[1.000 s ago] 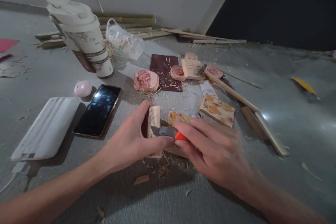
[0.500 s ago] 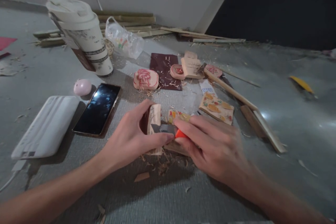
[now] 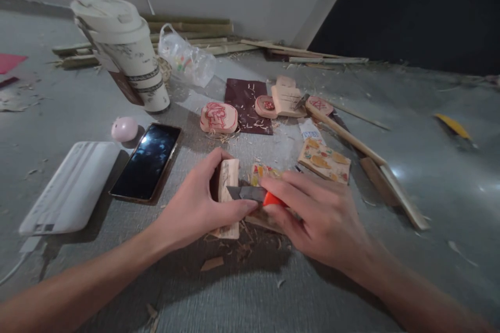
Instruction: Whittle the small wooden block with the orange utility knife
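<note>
My left hand (image 3: 197, 203) grips a pale wooden block (image 3: 231, 174) standing on its edge, its thumb stretched along the lower edge of a blade. That grey blade (image 3: 245, 193) belongs to a knife with an orange-red handle (image 3: 272, 199), which my right hand (image 3: 312, 210) holds. The blade's tip lies against the block's face. Beneath the right hand is a patterned board (image 3: 260, 173), partly hidden. Thin wood shavings (image 3: 248, 244) lie below the block.
A phone (image 3: 146, 162), a white power bank (image 3: 72, 187) and a tall cup (image 3: 128, 52) stand at left. Carved pieces (image 3: 219, 117) sit beyond the hands, near a dark red sheet (image 3: 245, 99). At right lie a wooden-handled tool (image 3: 344, 133) and a yellow object (image 3: 452, 126).
The knife blade has shifted slightly on the block, with more of its pointed tip showing. The block looks a little more turned and lower. The whole view has moved slightly.
</note>
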A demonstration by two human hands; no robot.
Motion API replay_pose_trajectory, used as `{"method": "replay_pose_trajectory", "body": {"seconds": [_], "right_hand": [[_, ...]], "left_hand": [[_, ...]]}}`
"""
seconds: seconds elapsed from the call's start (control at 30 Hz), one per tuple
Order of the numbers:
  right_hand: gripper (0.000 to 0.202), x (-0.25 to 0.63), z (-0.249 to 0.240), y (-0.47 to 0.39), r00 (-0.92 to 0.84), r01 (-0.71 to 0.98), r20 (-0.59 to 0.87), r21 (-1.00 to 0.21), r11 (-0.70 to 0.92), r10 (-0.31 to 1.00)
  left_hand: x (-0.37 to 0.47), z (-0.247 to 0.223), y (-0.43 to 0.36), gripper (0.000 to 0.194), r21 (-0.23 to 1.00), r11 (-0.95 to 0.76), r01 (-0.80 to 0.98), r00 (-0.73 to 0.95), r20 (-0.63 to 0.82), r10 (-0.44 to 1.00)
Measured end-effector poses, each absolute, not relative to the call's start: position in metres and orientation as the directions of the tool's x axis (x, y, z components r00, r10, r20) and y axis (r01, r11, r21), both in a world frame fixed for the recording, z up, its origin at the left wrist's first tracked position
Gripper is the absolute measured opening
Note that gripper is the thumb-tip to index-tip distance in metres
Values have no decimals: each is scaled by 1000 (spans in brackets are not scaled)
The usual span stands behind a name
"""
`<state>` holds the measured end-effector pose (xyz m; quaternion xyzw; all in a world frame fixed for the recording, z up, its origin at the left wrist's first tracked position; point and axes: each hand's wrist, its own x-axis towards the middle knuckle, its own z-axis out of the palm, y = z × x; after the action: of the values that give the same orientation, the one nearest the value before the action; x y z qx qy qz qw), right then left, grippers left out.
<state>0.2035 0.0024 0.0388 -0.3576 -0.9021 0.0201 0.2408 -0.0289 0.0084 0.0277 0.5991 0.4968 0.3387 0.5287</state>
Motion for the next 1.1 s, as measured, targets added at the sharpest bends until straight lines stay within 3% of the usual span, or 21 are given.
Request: {"method": "replay_pose_trajectory", "body": {"seconds": [0.27,0.73,0.97,1.1], "right_hand": [[22,206,39,3,-646,607,393,-256,752,655],[24,203,36,0,-625,627,402,-252,737,669],[20,214,42,7,-507,713,473,-240,659,721],[22,211,41,5,-566,668,441,-251,701,697]], "left_hand": [[-33,28,9,47,977,44,209,330,-113,937],[-34,26,6,42,967,-5,254,366,-92,926],[-38,20,8,43,975,-14,222,360,-68,931],[-38,20,9,45,981,-4,195,381,-72,922]]}}
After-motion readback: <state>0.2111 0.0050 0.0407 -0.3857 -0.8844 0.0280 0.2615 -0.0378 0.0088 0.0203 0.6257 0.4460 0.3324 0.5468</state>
